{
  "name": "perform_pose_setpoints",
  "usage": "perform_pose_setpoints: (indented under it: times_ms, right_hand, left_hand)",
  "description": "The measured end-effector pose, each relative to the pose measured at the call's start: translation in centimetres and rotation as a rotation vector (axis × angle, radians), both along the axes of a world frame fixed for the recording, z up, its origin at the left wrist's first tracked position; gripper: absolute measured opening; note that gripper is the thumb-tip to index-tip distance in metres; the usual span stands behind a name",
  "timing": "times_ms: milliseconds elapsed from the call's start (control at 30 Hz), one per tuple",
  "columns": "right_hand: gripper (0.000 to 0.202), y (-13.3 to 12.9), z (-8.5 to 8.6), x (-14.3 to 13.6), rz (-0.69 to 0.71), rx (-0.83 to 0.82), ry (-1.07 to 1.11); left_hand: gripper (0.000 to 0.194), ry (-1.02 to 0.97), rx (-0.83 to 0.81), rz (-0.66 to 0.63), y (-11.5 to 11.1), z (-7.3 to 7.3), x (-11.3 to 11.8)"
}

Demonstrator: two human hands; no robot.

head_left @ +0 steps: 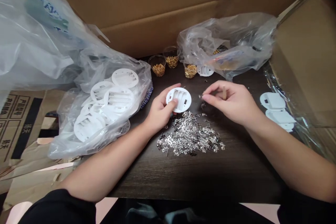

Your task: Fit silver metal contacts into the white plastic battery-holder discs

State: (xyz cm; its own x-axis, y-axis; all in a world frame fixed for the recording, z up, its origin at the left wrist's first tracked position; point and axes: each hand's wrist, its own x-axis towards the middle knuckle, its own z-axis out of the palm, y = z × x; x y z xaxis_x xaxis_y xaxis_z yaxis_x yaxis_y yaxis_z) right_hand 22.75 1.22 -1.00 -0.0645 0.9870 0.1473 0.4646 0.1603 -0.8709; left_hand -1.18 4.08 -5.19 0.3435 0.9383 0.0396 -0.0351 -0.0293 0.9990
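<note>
A round white plastic housing [179, 100] with battery slots is held in my left hand [163, 107], its thumb pressed on the front face. Right of it, my right hand [228, 100] pinches a tiny metal piece [200, 96] between thumb and forefinger, apart from the housing. Just below the housing, a pile of small silvery metal contacts [190, 134] lies on the dark table [147, 178]. A few loose contacts lie between the pile and my right hand.
An open plastic bag [141, 73] at the left holds several white housings [119, 99]. Clear cups [158, 65] of gold-coloured parts stand at the back, near another plastic bag [236, 45]. White pieces [274, 100] lie at the right. Cardboard [157, 7] walls the back.
</note>
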Motion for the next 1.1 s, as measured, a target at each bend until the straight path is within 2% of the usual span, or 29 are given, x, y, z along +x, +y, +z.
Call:
perform_pose_setpoints:
  times_ms: [67, 100, 233, 333, 467, 633, 1100]
  right_hand:
    - [0.010, -0.3, -0.8, -1.3, -0.168, 0.132, 0.076]
    - [0.011, -0.4, -1.3, -1.9, -0.191, 0.172, 0.102]
    - [0.013, -0.9, -2.8, -3.4, -0.132, 0.291, 0.138]
    - [0.013, -1.0, -3.0, -3.6, -0.108, 0.382, 0.070]
    - [0.014, -0.9, -3.0, -3.3, -0.113, 0.446, -0.006]
    - [0.009, -0.9, -3.4, -3.0, -0.149, 0.443, 0.019]
    - [0.015, -1.2, -4.5, -2.2, -0.040, 0.606, 0.035]
  left_hand:
    - [0.059, -0.003, 0.041, -0.036, -0.1, 0.1, 0.0]
    - [0.059, 0.005, 0.071, -0.059, -0.2, 0.1, 0.0]
    - [0.041, 0.053, 0.176, -0.137, -0.4, -0.2, 0.1]
    - [0.038, 0.042, 0.180, -0.155, -0.5, -0.4, 0.2]
    - [0.054, 0.027, 0.161, -0.194, -0.5, -0.5, 0.3]
    - [0.079, 0.037, 0.186, -0.248, -0.5, -0.9, 0.3]
    - [0.087, 0.176, 0.363, -0.274, -0.4, -0.9, 0.2]
